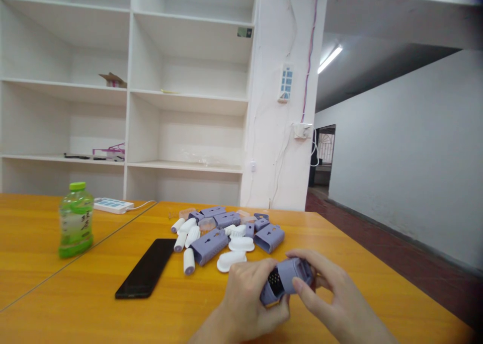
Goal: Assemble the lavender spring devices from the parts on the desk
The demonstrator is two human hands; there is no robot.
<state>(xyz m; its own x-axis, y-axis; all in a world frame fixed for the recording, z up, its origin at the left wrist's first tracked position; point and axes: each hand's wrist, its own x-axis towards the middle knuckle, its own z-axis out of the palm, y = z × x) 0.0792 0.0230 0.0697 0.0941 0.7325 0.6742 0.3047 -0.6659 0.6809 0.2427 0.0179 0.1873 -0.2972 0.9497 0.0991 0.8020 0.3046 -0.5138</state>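
Note:
Both my hands hold one lilac plastic housing (284, 279) with a dark perforated grate on its side, just above the orange table (94, 304). My left hand (251, 296) cups it from below and the left, fingers curled round it. My right hand (328, 288) grips its right end, thumb pressed on the front. Behind it lies a pile of parts: lilac housings (210, 246), white cylinders (188, 260) and white oval caps (231, 260).
A black phone (146, 268) lies flat left of the pile. A green bottle (76, 219) stands at the left, a white power strip (113, 205) behind it. White shelving (128, 97) backs the table. The table's right edge drops to a red floor (377, 233).

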